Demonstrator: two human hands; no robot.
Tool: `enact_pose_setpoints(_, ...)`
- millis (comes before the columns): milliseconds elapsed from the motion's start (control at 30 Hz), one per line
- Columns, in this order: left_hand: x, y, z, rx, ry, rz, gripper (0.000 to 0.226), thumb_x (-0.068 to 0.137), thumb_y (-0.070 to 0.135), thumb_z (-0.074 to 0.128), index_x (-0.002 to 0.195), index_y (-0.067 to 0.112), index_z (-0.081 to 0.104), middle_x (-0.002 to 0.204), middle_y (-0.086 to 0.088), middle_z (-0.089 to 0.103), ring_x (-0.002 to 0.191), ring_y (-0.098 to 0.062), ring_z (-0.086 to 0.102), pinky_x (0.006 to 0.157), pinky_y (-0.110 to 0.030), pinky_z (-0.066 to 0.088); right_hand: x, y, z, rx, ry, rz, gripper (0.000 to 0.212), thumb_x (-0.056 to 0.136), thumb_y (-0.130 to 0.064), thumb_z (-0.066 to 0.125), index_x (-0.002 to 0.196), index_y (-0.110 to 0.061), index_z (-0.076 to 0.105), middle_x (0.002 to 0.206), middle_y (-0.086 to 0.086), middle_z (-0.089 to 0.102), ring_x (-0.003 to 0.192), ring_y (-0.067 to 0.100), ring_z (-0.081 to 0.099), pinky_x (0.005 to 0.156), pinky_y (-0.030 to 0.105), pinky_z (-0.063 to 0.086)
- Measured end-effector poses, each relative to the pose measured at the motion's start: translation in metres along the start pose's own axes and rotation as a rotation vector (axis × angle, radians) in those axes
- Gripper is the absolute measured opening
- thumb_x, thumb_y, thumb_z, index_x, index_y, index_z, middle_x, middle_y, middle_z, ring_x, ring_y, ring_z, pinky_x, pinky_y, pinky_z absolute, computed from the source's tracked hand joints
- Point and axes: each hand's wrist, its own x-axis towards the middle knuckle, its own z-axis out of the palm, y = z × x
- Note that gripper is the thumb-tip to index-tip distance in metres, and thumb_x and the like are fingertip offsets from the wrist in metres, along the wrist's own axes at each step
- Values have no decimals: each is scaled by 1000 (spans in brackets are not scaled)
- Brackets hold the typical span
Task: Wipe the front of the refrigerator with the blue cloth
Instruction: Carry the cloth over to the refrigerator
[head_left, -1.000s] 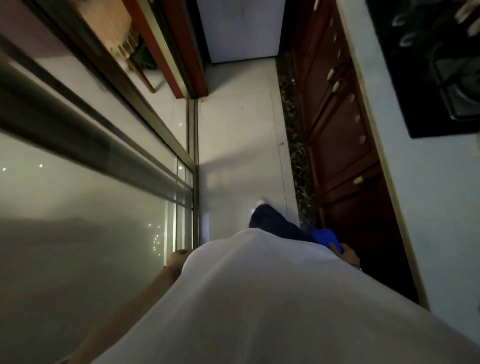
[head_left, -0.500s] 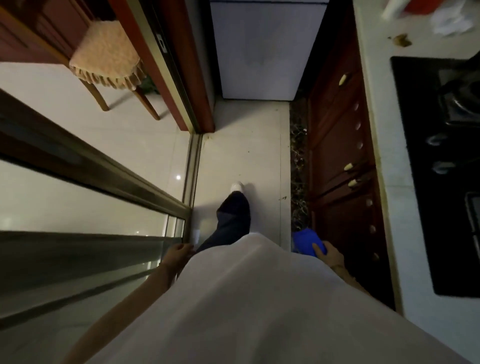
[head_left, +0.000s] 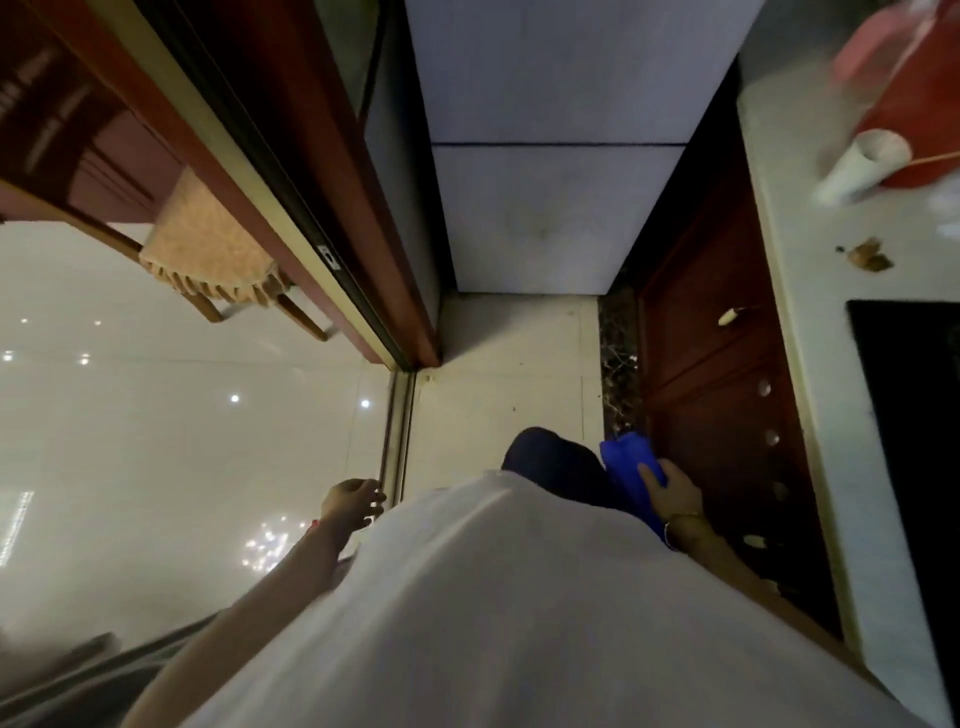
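Low down, blue cloth (head_left: 629, 465) in R hand (head_left: 672, 493)

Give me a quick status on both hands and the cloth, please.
Right hand grips folded blue cloth at hip. Left hand loose, holding nothing. White refrigerator front ahead, not yet touched. Tiled floor between.

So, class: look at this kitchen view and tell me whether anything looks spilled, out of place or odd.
Yes. A small brown scrap with a dark speck beside it lies loose on the pale countertop, ahead of the black stovetop. The refrigerator front shows faint dark smudges on its lower panel.
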Motion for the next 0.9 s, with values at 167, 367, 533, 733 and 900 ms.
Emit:
enact_pose_setpoints(167, 54, 88, 8, 44, -7, 20, 29, 98, 14, 53, 116, -5, 65, 93, -13, 67, 78, -24, 63, 71, -30, 52, 61, -52, -12, -15, -63, 56, 44, 101, -28, 46, 133, 2, 47, 134, 27, 51, 122, 43, 49, 100, 40, 39)
enact_pose_setpoints(367, 108, 192, 25, 139, 24, 44, 31, 99, 18, 52, 118, 0, 67, 105, -7, 65, 89, -21, 57, 77, -24, 43, 159, -122, -45, 25, -60, 99, 54, 101, -31, 46, 144, -1, 34, 146, 25, 39, 133, 42, 39, 109, 44, 32)
enact_pose_setpoints(533, 139, 300, 32, 34, 36, 113, 28, 98, 18, 54, 111, -3, 68, 92, -12, 69, 88, -31, 66, 83, -41, 58, 229, -218, -105, 24, 59, -123, 43, 100, -27, 49, 134, 0, 48, 131, 25, 54, 118, 43, 52, 98, 42, 41)
enact_pose_setpoints(733, 144, 435, 34, 22, 72, 417, 20, 86, 47, 57, 84, 30, 66, 101, -16, 75, 96, -33, 71, 90, -41, 58, 261, -337, -169, 35, 309, -587, 57, 92, -52, 42, 128, -11, 56, 115, 15, 62, 105, 33, 61, 87, 35, 48)
enact_pose_setpoints(900, 93, 557, 18, -27, 153, 858, 15, 92, 34, 57, 100, 26, 67, 100, 3, 70, 93, -15, 66, 85, -32, 53, 238, -445, -221, 43, 665, -1057, 49, 96, -42, 41, 132, -11, 54, 108, 8, 54, 95, 22, 56, 82, 30, 45)
